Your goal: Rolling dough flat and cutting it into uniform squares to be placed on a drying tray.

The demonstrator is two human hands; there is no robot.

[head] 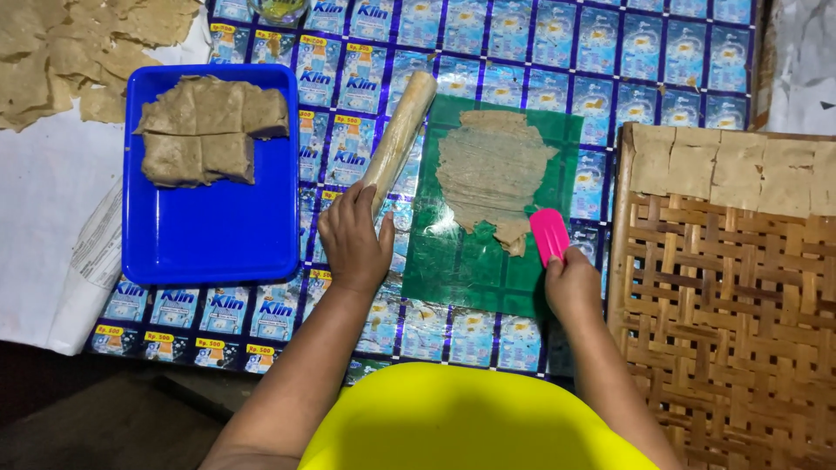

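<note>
Scraping flat dough off the green sheet w/ a pink scraper.

Our left hand (353, 244) gripped the near end of the rolling pin (399, 142); right hand (570, 283) clamped the pink scraper (549, 235) at the dough sheet's (492, 165) near edge, center of worktop, on the green sheet (453, 261). Blue tray (209, 244) w/ dough slabs sat left, woven rack (723, 313) right.

Left of the hands, a blue tray (209, 235) carries brown dough slabs (209, 130). To their right, a woven bamboo rack (723, 322) bears thin squares (731, 170). Scraps (78, 52) lie far left.
</note>
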